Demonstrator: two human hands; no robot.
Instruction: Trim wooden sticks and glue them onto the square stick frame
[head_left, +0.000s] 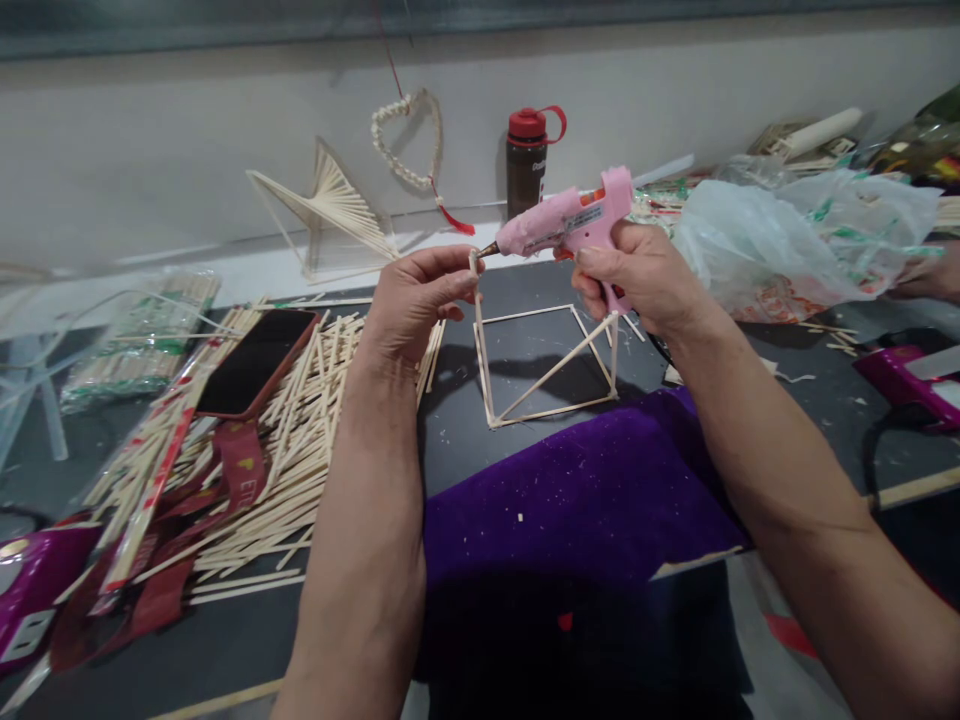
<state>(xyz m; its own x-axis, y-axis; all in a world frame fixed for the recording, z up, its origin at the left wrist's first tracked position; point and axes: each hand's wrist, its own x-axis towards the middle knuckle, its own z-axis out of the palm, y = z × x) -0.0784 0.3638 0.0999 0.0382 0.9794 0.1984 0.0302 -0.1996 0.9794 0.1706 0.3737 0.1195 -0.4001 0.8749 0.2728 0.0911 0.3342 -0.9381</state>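
Observation:
My right hand (637, 275) grips a pink hot glue gun (551, 220) by its handle. The gun's metal nozzle touches or almost touches the top of a thin wooden stick (483, 345). That upper end is pinched between the thumb and fingers of my left hand (424, 295). The stick rises from a corner of a square stick frame (555, 411) lying on the dark table. A slanted stick and a short upright also belong to this frame, meeting below my right hand.
Loose wooden sticks (300, 460) and a phone (259, 362) lie left. Behind stand a fan-shaped stick model (330, 215) and a bottle (526, 165). Plastic bags (772, 240) fill the right, near another person's hand (930, 272). Purple cloth (570, 490) covers the front edge.

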